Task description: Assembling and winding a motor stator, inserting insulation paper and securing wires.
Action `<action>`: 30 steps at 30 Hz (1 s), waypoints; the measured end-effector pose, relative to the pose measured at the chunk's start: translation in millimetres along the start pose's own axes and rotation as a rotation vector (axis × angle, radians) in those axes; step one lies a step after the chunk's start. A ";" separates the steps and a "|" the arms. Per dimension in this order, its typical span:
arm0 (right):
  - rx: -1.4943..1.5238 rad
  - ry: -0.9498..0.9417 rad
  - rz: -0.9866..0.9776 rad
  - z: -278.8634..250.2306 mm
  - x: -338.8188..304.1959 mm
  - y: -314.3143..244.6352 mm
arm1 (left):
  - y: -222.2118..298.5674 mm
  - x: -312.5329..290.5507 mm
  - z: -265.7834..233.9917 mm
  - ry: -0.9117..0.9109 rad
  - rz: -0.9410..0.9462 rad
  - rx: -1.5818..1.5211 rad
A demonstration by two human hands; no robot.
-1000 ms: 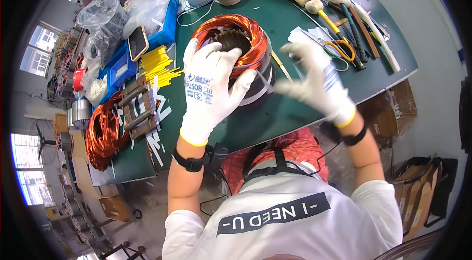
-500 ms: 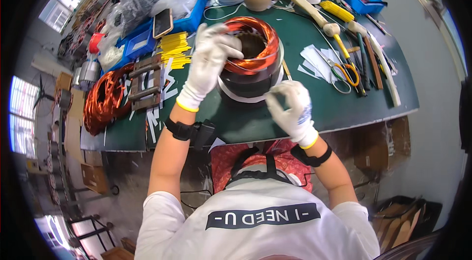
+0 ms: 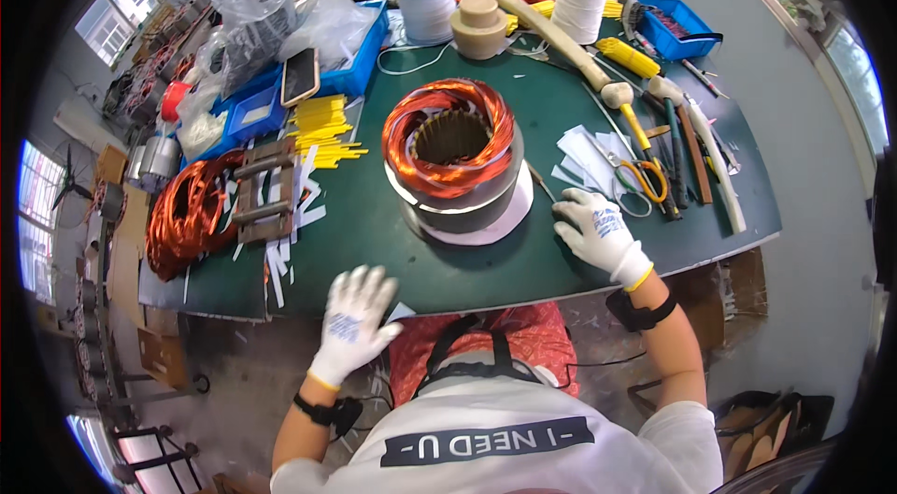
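A motor stator (image 3: 462,200) with a ring of orange copper windings (image 3: 406,157) around its top stands upright on a white round plate (image 3: 505,223) at mid-table. My left hand (image 3: 353,321), in a white glove, is at the table's front edge, fingers spread and nothing in them. To the right of the stator, my gloved right hand (image 3: 600,232) rests palm down on the table with its fingers stretched out. Its fingertips are close to a thin stick (image 3: 540,181) that lies beside the stator; they do not visibly grip it.
Right of the stator lie white paper sheets (image 3: 589,157), orange-handled scissors (image 3: 645,181), a mallet (image 3: 626,111) and several rods. Twine spools (image 3: 579,8) and tape rolls (image 3: 479,27) stand behind. At left are yellow tubes (image 3: 322,129), a phone (image 3: 301,76), blue bins (image 3: 257,111) and copper coils (image 3: 192,214).
My left hand has come away from the windings and back to the table's front edge. The right hand has opened out and moved right, down to the table. The view has shifted.
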State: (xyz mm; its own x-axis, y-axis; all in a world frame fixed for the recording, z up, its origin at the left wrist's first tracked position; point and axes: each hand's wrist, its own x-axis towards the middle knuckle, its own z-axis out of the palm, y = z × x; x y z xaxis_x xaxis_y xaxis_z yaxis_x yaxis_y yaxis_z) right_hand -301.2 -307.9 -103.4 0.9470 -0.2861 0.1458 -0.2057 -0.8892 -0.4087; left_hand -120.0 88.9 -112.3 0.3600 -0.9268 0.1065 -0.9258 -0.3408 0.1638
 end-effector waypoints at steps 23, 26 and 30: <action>-0.502 0.524 0.494 3.1 349.7 116.5 | -11.6 67.5 26.2 0.275 -0.282 -0.242; -0.566 0.391 0.597 6.4 346.3 129.0 | -12.1 67.8 26.4 0.279 -0.297 -0.257; -0.435 0.284 0.579 -5.6 341.6 133.3 | -12.8 66.3 27.2 0.305 -0.293 -0.268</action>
State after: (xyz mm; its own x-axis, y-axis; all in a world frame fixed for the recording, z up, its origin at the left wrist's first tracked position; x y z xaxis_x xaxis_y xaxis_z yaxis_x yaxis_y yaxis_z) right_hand -6.5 -526.1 -103.1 0.5715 -0.7762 0.2663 -0.7825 -0.6133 -0.1081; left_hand -87.4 27.5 -134.0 0.6551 -0.6963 0.2933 -0.7326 -0.4905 0.4719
